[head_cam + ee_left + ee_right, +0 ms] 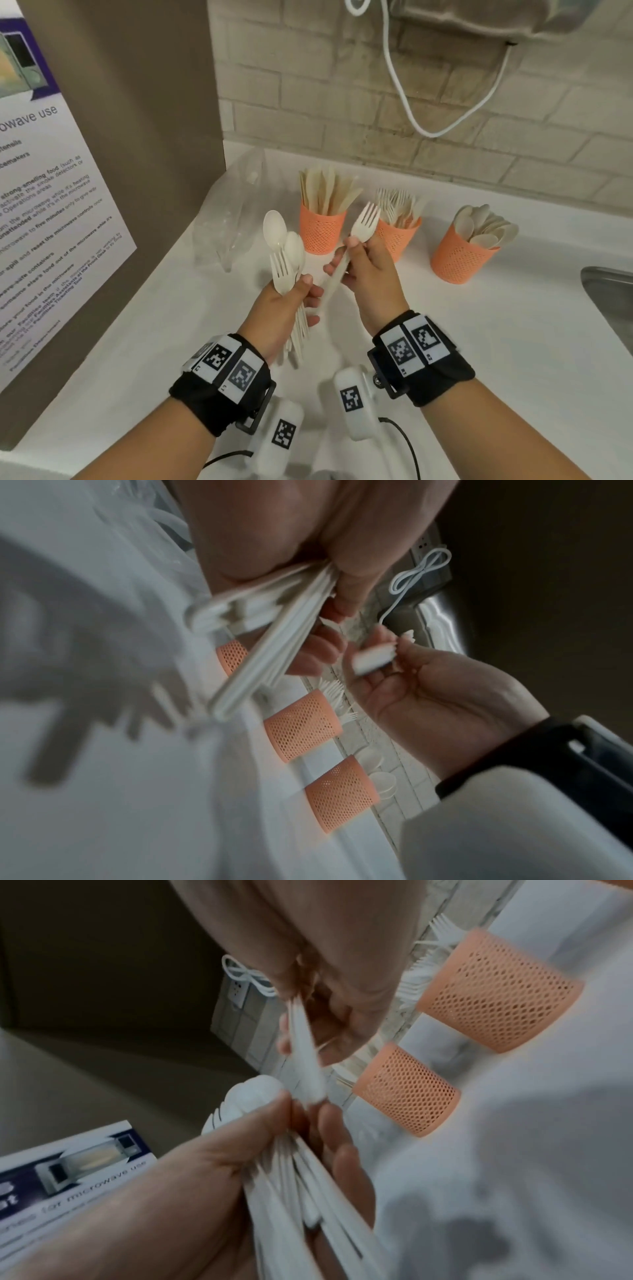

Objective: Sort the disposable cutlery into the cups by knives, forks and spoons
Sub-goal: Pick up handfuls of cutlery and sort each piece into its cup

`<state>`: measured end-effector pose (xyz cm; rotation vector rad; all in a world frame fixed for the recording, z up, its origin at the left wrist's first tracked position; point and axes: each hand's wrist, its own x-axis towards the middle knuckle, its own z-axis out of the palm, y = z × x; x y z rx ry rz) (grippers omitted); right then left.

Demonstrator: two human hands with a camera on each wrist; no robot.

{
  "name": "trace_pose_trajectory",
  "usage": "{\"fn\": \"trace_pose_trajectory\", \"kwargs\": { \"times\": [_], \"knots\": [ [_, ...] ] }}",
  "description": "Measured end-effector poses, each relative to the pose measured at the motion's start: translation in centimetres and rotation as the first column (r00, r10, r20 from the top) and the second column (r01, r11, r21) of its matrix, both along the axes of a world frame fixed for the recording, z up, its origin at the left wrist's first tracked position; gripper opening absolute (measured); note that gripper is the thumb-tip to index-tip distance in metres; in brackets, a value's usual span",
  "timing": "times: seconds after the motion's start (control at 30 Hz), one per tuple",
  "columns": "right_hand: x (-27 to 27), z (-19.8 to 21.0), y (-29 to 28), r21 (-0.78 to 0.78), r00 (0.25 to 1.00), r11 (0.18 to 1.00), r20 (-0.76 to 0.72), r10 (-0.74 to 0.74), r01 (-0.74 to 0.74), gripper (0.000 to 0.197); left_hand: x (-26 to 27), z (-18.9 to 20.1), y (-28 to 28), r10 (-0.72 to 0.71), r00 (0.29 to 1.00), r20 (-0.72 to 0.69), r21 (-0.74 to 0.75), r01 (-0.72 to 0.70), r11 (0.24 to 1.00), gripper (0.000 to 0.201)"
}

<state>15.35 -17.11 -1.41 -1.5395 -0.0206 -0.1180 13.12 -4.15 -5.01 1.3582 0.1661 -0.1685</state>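
Three orange cups stand in a row along the tiled wall, cutlery sticking up from each, with gaps between them. A crumpled plastic bag lies left of them beside the brown panel. Bare counter stretches in front, bounded right by the sink. A white cord hangs above.

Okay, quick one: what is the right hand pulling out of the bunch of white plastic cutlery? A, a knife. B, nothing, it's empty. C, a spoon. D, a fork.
D: the right hand pinches a single white plastic fork whose tines point up, in front of the orange mesh cups, while the left hand grips the remaining bunch of spoons and forks.
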Motion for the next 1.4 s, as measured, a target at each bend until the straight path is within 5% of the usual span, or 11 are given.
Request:
{"fn": "trace_pose_trajectory", "kwargs": {
  "times": [0.13,0.33,0.47,0.73,0.87,1.0,1.4],
  "knots": [
    [-1.3,0.4,-1.5,0.09,0.999,0.996,-0.039,-0.014,0.017,0.022,-0.6,0.2,-1.7,0.027,1.0,0.015,0.059,-0.028,0.998,0.026],
    [-3.1,-0.6,-3.5,-0.231,0.99,0.963,-0.05,0.13,-0.138,0.039,-1.0,0.0,-4.6,-0.008,0.994,0.105,0.204,-0.013,0.979,0.014],
    [-3.6,-1.3,-4.5,-0.274,0.993,0.955,-0.066,0.102,-0.116,0.036,-1.5,-0.6,-6.8,-0.031,0.989,0.148,0.34,-0.021,0.94,0.023],
    [-3.5,-2.0,-7.5,-0.382,0.986,0.91,-0.034,0.161,-0.162,0.017,-2.7,-0.1,-9.5,-0.086,0.986,0.142,0.338,0.033,0.941,0.034],
    [-3.4,-1.9,-8.5,-0.366,0.98,0.909,-0.048,0.195,-0.199,0.021,-3.1,0.4,-10.2,-0.134,0.985,0.11,0.232,0.106,0.967,0.045],
    [-3.4,-1.7,-9.5,-0.338,0.972,0.912,-0.031,0.234,-0.231,0.005,-2.9,0.3,-10.2,-0.117,0.993,0.012,0.026,0.116,0.993,0.05],
    [-3.2,-1.5,-12.4,-0.085,0.998,0.996,0.04,-0.038,0.041,0.017,-3.3,-0.3,-11.6,-0.035,0.991,0.133,0.165,0.013,0.986,0.015]
  ]
}}
